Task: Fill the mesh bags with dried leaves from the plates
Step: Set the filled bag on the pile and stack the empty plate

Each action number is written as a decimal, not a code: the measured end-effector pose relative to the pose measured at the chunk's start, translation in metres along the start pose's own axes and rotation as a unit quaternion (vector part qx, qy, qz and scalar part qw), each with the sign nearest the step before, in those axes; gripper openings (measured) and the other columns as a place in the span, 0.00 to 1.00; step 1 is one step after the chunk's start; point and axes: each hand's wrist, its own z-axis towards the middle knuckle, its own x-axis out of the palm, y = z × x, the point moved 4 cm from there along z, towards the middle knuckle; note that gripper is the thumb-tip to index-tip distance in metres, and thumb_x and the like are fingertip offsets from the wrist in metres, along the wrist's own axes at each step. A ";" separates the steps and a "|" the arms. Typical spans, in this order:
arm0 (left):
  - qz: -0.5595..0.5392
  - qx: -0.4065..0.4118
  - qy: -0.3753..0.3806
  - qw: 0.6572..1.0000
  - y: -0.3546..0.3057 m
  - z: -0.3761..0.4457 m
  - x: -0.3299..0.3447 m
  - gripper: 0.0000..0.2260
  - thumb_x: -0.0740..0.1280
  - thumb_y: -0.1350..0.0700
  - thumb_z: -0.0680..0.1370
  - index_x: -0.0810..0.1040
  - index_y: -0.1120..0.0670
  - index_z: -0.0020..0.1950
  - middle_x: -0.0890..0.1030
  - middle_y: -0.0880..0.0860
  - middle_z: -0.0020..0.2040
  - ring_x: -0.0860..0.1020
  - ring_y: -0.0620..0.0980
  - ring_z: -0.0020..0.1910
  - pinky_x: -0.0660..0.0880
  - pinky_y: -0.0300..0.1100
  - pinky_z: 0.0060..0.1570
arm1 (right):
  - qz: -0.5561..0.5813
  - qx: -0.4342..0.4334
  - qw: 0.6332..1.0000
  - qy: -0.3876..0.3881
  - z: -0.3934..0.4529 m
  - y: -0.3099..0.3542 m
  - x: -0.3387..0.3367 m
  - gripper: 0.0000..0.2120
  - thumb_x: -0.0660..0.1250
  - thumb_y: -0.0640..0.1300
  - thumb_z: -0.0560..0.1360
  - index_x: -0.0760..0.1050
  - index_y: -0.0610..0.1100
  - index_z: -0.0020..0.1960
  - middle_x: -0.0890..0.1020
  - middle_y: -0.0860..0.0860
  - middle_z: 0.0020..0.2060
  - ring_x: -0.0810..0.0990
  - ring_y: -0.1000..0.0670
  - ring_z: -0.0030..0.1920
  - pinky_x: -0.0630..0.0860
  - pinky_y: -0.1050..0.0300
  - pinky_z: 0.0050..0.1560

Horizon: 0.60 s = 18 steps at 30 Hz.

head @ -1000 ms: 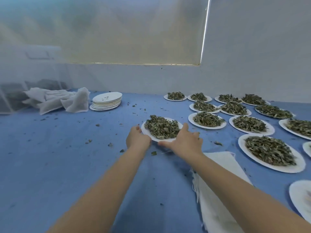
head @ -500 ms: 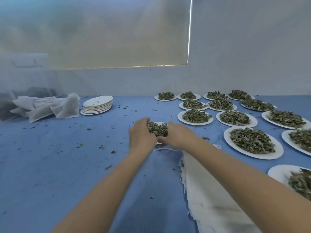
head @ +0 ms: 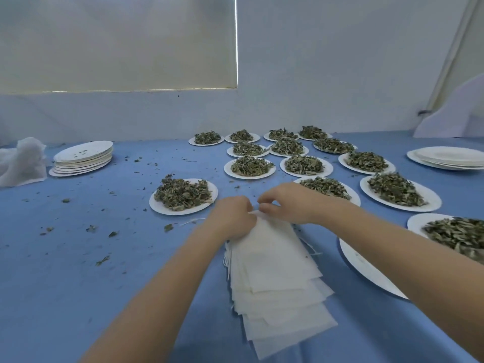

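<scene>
A fanned stack of flat white mesh bags (head: 275,279) lies on the blue table in front of me. My left hand (head: 230,218) and my right hand (head: 290,203) both pinch the far top edge of the uppermost bag, fingers curled, nearly touching each other. A white plate (head: 157,204) heaped with dried leaves (head: 183,193) stands just left of my hands. Several more leaf-laden plates (head: 251,166) spread out to the back and right.
Emptied plates are stacked at the back left (head: 83,158) and far right (head: 447,158). Filled white bags (head: 22,161) lie at the left edge. An empty plate (head: 366,268) sits under my right forearm. Leaf crumbs litter the blue cloth (head: 78,258).
Both hands let go of the leaf plate, now set down to the left, and drew back to the bag stack, where they pinch the top bag's edge. The camera tilted down.
</scene>
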 end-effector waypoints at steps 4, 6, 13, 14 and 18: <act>-0.035 0.032 -0.047 0.998 0.003 0.003 0.001 0.12 0.64 0.54 0.76 0.75 0.50 0.59 0.74 0.52 0.60 0.71 0.52 0.60 0.69 0.44 0.58 | 0.040 -0.020 0.998 -0.041 0.002 -0.007 -0.001 0.15 0.66 0.51 0.75 0.76 0.48 0.61 0.79 0.51 0.53 0.73 0.53 0.51 0.69 0.61 0.52; -0.049 0.059 -0.079 0.994 0.003 0.003 0.001 0.12 0.66 0.54 0.75 0.75 0.49 0.59 0.74 0.51 0.59 0.70 0.52 0.60 0.67 0.44 0.59 | 0.056 -0.022 0.996 -0.066 0.003 -0.008 -0.002 0.13 0.69 0.50 0.74 0.78 0.48 0.57 0.79 0.51 0.50 0.75 0.53 0.49 0.71 0.60 0.51; -0.276 0.074 -0.189 0.940 0.008 0.003 -0.013 0.03 0.67 0.55 0.75 0.79 0.47 0.47 0.76 0.37 0.41 0.71 0.28 0.40 0.64 0.22 0.39 | 0.136 -0.012 0.973 -0.187 -0.003 -0.011 -0.007 0.06 0.67 0.51 0.76 0.79 0.51 0.51 0.77 0.60 0.37 0.76 0.55 0.43 0.74 0.56 0.47; -0.309 0.064 -0.193 0.929 0.009 0.003 -0.014 0.03 0.66 0.55 0.76 0.78 0.47 0.46 0.76 0.37 0.41 0.72 0.28 0.39 0.65 0.22 0.39 | 0.141 -0.007 0.970 -0.196 -0.004 -0.010 -0.009 0.06 0.66 0.51 0.76 0.78 0.51 0.50 0.76 0.60 0.37 0.77 0.55 0.43 0.74 0.56 0.48; -0.357 0.037 -0.214 0.908 0.009 0.003 -0.024 0.02 0.65 0.53 0.76 0.77 0.46 0.46 0.77 0.40 0.43 0.74 0.37 0.43 0.69 0.34 0.40 | 0.154 -0.018 0.961 -0.229 -0.006 -0.007 -0.019 0.04 0.63 0.50 0.78 0.72 0.51 0.49 0.79 0.59 0.38 0.73 0.57 0.33 0.71 0.56 0.39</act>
